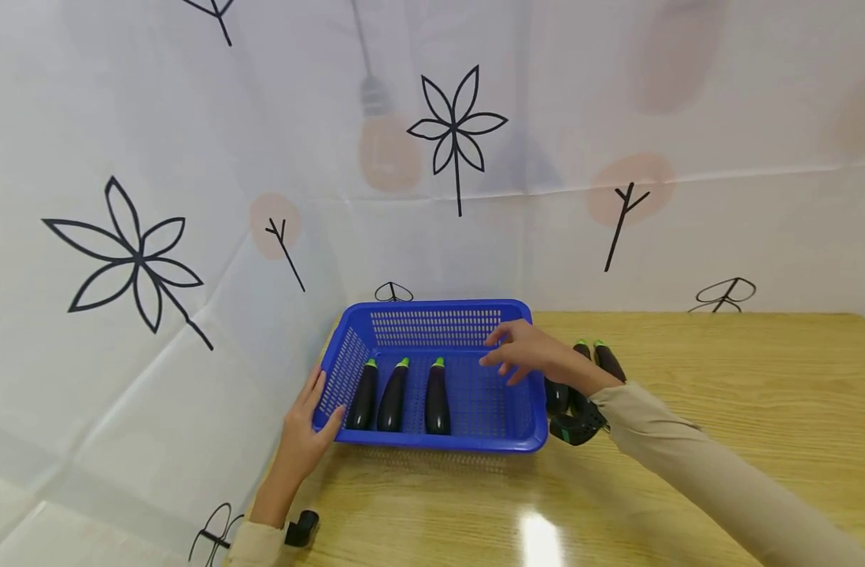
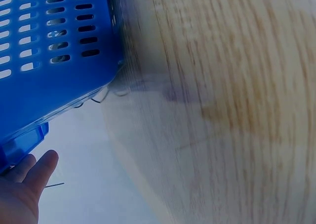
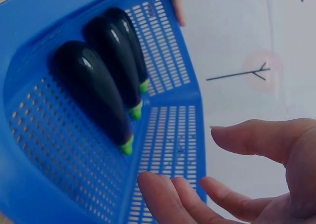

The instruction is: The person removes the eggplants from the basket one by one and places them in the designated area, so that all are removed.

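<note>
A blue plastic basket [image 1: 432, 446] with slotted walls stands on the wooden table. Three dark eggplants with green stem ends lie side by side in its left half: a left eggplant [image 1: 364, 398], a middle one [image 1: 393, 398] and a right one [image 1: 438, 398]. My left hand [image 1: 306, 429] rests against the basket's left rim, fingers fairly straight; the left wrist view shows its fingertips [image 2: 43, 167] beside the rim. Over the basket's right side hovers my right hand [image 1: 524, 352], fingers loosely bent and apart, with nothing between thumb and fingers in the right wrist view.
More eggplants [image 1: 608, 361] lie on the table right of the basket, partly hidden under my right forearm. Wooden tabletop [image 1: 744, 378] extends to the right. A white cloth [image 1: 545, 236] with plant drawings hangs behind and along the left. Both wrists wear black devices.
</note>
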The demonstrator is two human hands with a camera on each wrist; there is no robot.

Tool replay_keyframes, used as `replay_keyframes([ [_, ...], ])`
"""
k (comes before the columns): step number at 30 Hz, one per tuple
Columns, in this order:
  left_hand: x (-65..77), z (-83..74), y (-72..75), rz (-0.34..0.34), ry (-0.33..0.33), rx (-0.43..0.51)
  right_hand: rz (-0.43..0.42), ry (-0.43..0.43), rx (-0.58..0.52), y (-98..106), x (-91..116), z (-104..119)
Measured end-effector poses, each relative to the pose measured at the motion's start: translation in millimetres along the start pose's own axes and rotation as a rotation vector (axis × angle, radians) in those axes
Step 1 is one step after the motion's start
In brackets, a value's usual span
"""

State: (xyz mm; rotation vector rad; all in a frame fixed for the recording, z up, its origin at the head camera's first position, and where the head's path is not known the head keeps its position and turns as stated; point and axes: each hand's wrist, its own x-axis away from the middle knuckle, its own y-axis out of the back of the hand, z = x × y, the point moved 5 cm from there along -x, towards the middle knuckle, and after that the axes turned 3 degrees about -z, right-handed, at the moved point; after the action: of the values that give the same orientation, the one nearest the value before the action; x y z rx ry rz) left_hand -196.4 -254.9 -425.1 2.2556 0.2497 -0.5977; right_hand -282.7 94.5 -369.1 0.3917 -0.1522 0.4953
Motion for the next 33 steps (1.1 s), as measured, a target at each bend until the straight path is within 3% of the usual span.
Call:
replay_keyframes([
  [13,-0.7,-0.4,0.3,0.01,0.015,0.002,0.049,-0.015,-0.02,-17.4,-12.2,-1.3],
  [33,-2.8,1.6,-1.0,-0.009,-0.018,0.0,0.069,-0.098,-0.058,-45.7,-36.1,-9.7],
])
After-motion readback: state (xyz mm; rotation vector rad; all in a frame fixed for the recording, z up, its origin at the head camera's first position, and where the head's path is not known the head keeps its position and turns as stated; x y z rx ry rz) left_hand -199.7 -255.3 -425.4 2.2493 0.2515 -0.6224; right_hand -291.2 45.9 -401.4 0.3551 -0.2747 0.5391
